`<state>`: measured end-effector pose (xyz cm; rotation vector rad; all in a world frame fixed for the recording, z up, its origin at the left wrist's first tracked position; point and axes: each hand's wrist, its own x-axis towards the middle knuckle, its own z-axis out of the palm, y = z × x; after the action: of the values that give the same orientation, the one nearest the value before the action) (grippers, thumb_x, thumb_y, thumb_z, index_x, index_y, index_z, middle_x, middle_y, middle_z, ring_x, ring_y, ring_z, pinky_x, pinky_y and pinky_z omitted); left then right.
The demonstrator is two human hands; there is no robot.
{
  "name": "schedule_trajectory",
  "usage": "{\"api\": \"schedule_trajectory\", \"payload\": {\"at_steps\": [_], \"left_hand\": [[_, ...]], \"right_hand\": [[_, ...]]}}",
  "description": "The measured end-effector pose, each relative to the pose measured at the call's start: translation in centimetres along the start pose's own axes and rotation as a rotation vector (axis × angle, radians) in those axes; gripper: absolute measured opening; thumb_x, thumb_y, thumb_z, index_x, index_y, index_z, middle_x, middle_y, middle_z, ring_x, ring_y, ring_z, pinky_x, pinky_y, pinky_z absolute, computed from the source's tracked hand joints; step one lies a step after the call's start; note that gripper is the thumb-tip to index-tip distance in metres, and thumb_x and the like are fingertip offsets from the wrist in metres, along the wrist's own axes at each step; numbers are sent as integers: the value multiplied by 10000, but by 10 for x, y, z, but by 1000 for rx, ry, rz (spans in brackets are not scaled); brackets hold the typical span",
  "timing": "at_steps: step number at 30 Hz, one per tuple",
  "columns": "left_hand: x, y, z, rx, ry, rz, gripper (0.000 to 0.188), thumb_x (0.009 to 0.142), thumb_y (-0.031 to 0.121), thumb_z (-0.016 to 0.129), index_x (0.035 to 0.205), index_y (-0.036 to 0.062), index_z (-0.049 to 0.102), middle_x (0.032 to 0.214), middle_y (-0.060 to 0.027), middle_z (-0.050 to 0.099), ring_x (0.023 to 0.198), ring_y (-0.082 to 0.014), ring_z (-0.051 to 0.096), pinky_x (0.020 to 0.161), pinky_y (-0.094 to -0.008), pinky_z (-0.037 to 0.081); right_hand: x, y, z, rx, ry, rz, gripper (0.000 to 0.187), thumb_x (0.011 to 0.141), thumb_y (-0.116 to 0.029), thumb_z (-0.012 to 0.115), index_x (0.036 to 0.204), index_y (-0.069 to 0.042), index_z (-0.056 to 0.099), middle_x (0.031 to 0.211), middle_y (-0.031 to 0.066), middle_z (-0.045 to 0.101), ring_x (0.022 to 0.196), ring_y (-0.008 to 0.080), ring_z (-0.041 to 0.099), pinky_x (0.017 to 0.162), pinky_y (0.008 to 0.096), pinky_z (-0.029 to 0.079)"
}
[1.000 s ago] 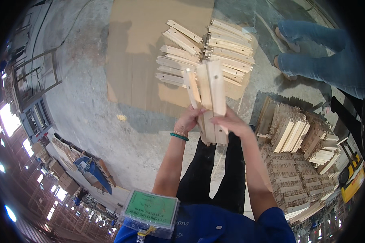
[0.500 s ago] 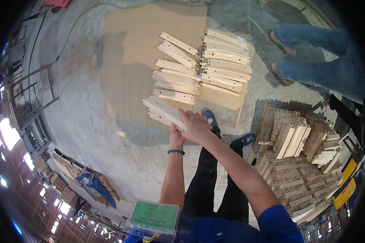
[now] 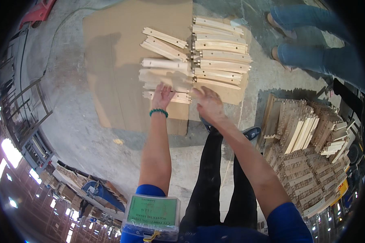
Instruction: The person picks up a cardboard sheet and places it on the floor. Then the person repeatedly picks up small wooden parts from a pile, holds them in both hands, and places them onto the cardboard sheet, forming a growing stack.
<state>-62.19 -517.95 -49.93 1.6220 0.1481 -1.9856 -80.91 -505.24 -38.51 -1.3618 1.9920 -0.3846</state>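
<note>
Pale wooden bars with notched ends and small holes lie in two columns on brown cardboard. Over the near end of the left column of bars (image 3: 165, 63) reaches my left hand (image 3: 164, 96), its fingers spread against the lowest bars. My right hand (image 3: 210, 104) is at the right ends of those same bars, fingers apart and slightly bent, holding nothing. Just beyond it lies the right column of bars (image 3: 222, 54), stacked close together. Parts of the lowest left bars are hidden under my left hand.
The cardboard sheet (image 3: 121, 81) covers the concrete floor (image 3: 89, 150). Another person's jeans-clad legs (image 3: 308, 62) stand at the far right. Large stacks of similar bars (image 3: 300, 129) are at the right. A metal frame (image 3: 30, 109) stands left.
The wooden bars held in both hands are out of them now. My hands have parted and moved forward to the left column. The view has shifted slightly.
</note>
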Motion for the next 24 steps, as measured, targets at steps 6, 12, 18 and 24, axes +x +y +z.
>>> {"api": "schedule_trajectory", "payload": {"at_steps": [6, 12, 18, 24], "left_hand": [[2, -36, 32, 194, 2, -120, 395, 919, 252, 456, 1279, 114, 373, 1390, -113, 290, 1263, -292, 345, 972, -541, 344], [-61, -102, -19, 539, 49, -190, 531, 915, 347, 435, 1336, 51, 302, 1346, -92, 405, 1257, -203, 390, 999, -463, 317], [-155, -224, -20, 1075, -36, -326, 471, 899, 342, 507, 1294, 126, 370, 1223, -71, 516, 1087, -212, 520, 847, -383, 427], [-196, -291, -3, 1193, -107, -341, 448, 872, 272, 550, 1270, 125, 405, 1128, -66, 575, 988, -168, 566, 781, -321, 453]], "right_hand": [[-109, 109, 9, 23, -191, 423, 468, 765, -185, 566, 1219, -122, 473, 1168, 160, 517, 1071, 305, 523, 879, 413, 441], [-231, 175, -10, 292, 27, 789, 474, 730, -196, 582, 1181, -87, 490, 1133, 179, 541, 1058, 328, 524, 897, 402, 433], [-354, 274, -90, 214, 843, 1223, 609, 713, -181, 661, 1250, -51, 405, 1149, 236, 467, 1105, 387, 444, 937, 425, 388], [-367, 352, -149, 60, 490, 1249, 918, 583, -200, 786, 1341, -109, 277, 1267, 194, 362, 1193, 374, 367, 957, 447, 363]]}}
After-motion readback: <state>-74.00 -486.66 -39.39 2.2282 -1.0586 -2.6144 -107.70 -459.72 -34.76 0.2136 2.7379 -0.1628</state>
